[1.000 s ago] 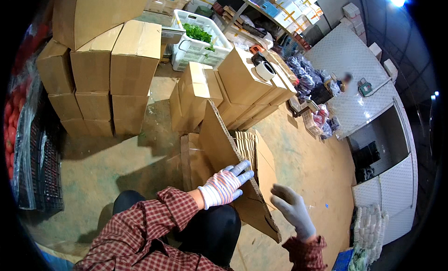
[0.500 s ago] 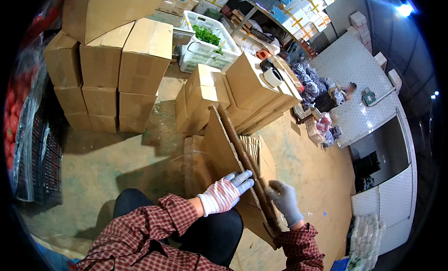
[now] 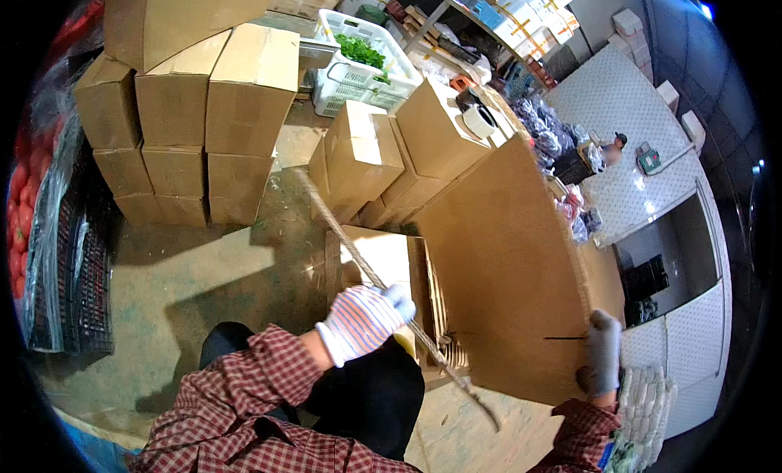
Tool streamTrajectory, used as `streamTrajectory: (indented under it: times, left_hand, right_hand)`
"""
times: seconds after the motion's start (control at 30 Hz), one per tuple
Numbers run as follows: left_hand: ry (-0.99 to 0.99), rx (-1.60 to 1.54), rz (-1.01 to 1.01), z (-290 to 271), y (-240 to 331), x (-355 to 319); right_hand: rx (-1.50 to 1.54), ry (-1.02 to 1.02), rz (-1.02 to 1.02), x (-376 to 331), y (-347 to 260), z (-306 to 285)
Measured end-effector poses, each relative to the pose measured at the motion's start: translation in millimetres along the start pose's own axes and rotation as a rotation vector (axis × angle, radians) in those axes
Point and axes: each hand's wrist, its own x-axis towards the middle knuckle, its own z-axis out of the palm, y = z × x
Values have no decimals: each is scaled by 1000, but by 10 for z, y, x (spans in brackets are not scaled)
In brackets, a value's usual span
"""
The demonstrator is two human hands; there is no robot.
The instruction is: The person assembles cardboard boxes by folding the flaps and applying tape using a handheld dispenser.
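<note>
Swung open since before: flat brown cardboard box blank (image 3: 497, 269); my left hand (image 3: 362, 318) and right hand (image 3: 601, 361) clamp opposite edges to spread it

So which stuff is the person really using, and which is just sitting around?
In use:
left hand
right hand
flattened cardboard box

Just lying about:
stacked cardboard boxes
white crate of greens
tape roll
black crates

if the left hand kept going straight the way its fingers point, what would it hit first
The left hand points up and right, gripping the near edge of a flattened cardboard sheet. Going on, it would likely meet that sheet's broad panel first; the flat cardboard stack lies below, though depth is hard to judge.
</note>
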Motion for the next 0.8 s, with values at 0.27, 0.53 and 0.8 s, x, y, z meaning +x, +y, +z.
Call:
streamTrajectory:
  times: [0.27,0.53,0.8]
  left_hand:
    - [-54,304,-355,-689,-86,-118]
    - [-22,366,-662,-1173,-425,-587]
    - [105,493,-789,-1911,-747,-1271]
  right_hand:
    - [-76,124,-83,198,387,796]
    - [705,-219,-432,226,-1945,1386]
    - [632,-912,-1003,-27,-3519,1705]
